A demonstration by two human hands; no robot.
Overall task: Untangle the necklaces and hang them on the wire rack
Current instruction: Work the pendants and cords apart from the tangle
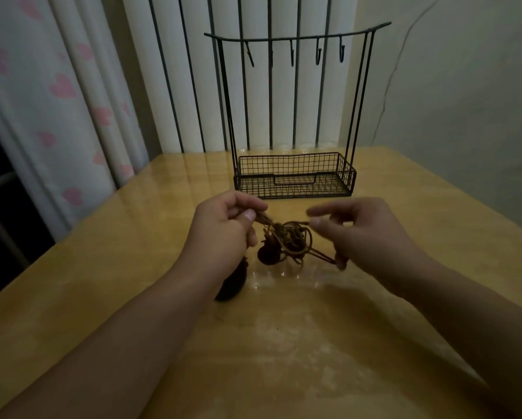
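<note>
Pinching a bundle of cords between thumb and fingers with the left hand (223,220), keeping that end anchored above the wooden table (374,343). Dangling in the middle: tangled necklaces (286,241), one dark pendant (268,254) hanging free, another dark shape half hidden under the left wrist. Pinching a strand at thumb and forefinger with the right hand (356,231), lower fingers hooking a loop, probably teasing the knot apart. Standing behind, hooks still bare: the wire rack (294,116).

Single head-worn view, forward and down, close over the table (283,343), wire rack (294,173) beyond.
</note>
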